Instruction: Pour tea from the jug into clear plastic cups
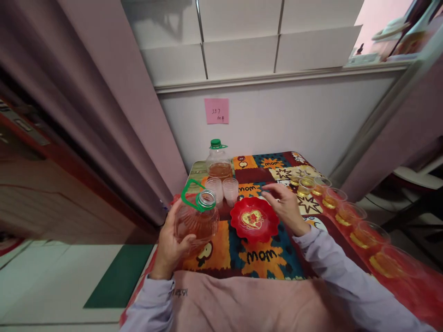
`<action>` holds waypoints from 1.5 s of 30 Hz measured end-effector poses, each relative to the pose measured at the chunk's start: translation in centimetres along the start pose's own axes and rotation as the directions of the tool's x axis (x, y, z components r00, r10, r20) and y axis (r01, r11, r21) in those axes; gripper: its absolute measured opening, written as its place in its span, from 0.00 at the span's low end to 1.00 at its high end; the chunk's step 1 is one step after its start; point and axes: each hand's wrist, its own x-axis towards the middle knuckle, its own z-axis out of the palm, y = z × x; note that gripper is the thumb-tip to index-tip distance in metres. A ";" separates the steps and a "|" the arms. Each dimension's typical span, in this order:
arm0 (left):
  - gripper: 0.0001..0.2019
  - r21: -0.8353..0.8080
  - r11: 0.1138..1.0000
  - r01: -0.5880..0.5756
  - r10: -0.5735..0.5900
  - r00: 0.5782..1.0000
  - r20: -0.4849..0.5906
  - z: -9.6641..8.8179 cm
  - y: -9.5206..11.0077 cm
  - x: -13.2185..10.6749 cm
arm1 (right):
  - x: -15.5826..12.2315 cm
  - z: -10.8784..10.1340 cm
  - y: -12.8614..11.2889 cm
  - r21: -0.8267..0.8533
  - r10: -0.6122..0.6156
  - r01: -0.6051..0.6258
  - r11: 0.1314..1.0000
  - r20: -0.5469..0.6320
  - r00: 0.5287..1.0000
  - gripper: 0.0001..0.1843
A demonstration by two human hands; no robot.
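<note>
My left hand is wrapped round a clear plastic jug, which holds amber liquid. The jug's mouth is uncapped, and a green carrying ring hangs at its neck. My right hand is over the right rim of a red scalloped plate; its thumb and fingers are curved and a little apart, with nothing seen between them. Just beyond the held jug stand two stacks of clear plastic cups, a left stack and a right stack.
A second jug with a green cap stands at the back by the wall. Along the table's right side runs a row of several clear cups with yellowish liquid. A patterned cloth covers the table. A pink note is on the wall.
</note>
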 end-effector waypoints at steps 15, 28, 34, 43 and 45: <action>0.58 0.019 1.000 -0.011 0.012 1.000 -0.009 -0.2 -0.9 -0.3 | 8.5 10.3 -9.7 -0.411 -0.035 0.462 0.786 0.716 0.698 0.23; 0.57 -0.031 1.000 -0.001 0.001 1.000 -0.006 0.1 -0.7 -0.5 | 8.8 12.1 -9.2 -0.393 -0.034 0.446 0.804 0.719 0.694 0.15; 0.58 -0.003 1.000 0.010 -0.010 1.000 0.005 -0.1 -0.3 -0.4 | 8.6 12.7 -8.3 -0.336 -0.116 0.401 0.852 0.626 0.771 0.06; 0.57 -0.007 1.000 -0.013 0.013 1.000 -0.024 0.2 -0.6 -0.4 | 9.7 6.4 -8.3 -0.184 -0.297 0.336 0.924 0.206 0.932 0.09; 0.57 -0.004 1.000 -0.009 0.009 1.000 -0.027 0.2 -0.6 -0.3 | 8.1 3.5 -7.0 -0.172 -0.325 0.350 0.921 0.160 0.932 0.09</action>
